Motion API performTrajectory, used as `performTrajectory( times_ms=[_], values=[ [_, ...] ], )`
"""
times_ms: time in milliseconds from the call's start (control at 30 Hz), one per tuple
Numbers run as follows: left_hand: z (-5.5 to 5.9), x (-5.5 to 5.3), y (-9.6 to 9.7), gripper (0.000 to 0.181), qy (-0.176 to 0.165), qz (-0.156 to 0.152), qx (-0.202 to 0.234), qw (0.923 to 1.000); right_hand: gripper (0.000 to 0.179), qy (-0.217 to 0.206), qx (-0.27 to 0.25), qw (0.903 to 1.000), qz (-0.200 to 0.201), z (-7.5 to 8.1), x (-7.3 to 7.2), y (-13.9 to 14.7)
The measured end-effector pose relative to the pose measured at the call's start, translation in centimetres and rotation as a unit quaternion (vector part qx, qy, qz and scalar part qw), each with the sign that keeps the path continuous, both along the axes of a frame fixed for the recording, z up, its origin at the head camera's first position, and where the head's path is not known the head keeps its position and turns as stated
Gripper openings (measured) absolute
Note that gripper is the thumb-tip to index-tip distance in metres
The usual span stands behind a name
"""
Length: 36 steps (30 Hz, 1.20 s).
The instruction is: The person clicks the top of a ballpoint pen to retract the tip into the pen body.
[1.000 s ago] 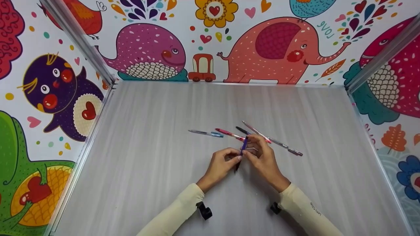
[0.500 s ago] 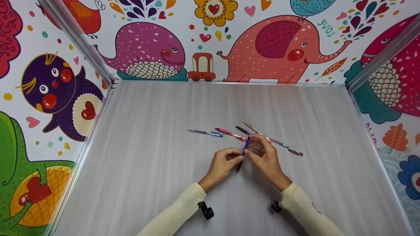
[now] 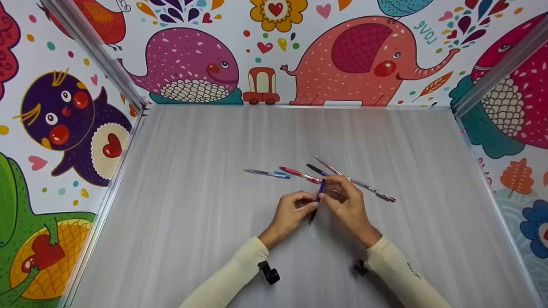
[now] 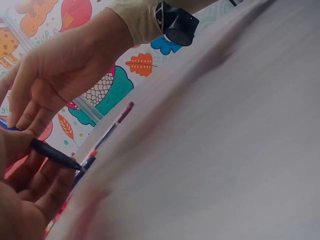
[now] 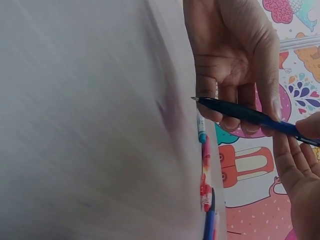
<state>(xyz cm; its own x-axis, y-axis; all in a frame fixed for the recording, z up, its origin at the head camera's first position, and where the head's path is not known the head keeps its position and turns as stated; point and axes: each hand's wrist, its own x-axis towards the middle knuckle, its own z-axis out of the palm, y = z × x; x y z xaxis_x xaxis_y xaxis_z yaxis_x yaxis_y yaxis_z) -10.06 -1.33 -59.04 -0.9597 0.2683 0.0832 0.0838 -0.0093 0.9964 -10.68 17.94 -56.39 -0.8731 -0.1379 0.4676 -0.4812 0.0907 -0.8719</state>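
Note:
Both hands hold one blue pen (image 3: 321,187) with a dark grip section, tilted with its tip down toward the table. My left hand (image 3: 291,216) pinches its lower part between thumb and fingers. Higher up, near the back end, my right hand (image 3: 349,209) grips it with thumb and fingertips. In the right wrist view the bare metal tip of the pen (image 5: 232,109) points past the left hand (image 5: 235,50). From the left wrist, the dark end of the pen (image 4: 52,153) shows beyond the left hand's fingers (image 4: 47,192), with the right hand (image 4: 75,65) above.
Behind the hands lie a light blue pen (image 3: 267,173), a red pen (image 3: 297,173), a dark blue pen (image 3: 316,169), a pink pen (image 3: 327,164) and a clear pen with a dark end (image 3: 376,192). Patterned walls (image 3: 274,51) enclose the grey table (image 3: 192,171) at the back and sides.
Both hands have shifted very slightly right with the pen since a second ago, their grasp looking the same. The head view has tilted a little. The pens on the table stay put.

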Motion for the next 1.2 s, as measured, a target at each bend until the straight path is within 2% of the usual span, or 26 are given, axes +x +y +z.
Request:
performTrajectory(
  times_ms=[200,367,600,900,1067,1200],
  values=[
    [0.6,-0.6,-0.4,0.011,0.029,-0.009,-0.037,0.9989,0.049,-0.021,0.010,0.9997,0.004,0.2,-0.1,0.4],
    [0.7,-0.8,-0.9,0.009,0.063,-0.027,-0.086,0.9939,0.046,-0.006,0.024,0.9997,0.006,0.0,0.0,1.0],
    [0.6,-0.8,-1.9,0.009,0.089,-0.030,-0.128,0.9873,0.041,0.000,0.051,0.9985,0.020,-0.2,0.0,1.7],
    [0.7,-1.1,-2.6,0.007,0.147,-0.023,-0.157,0.9763,0.030,0.007,0.109,0.9937,0.026,-0.2,0.3,2.5],
    [0.6,-1.0,-2.8,0.007,0.155,-0.023,-0.168,0.9732,0.027,0.015,0.154,0.9875,0.027,-0.5,0.5,2.8],
    [0.4,-0.9,-2.9,0.007,0.153,-0.025,-0.173,0.9726,0.031,0.024,0.182,0.9825,0.031,-0.9,0.6,2.9]
  ],
)
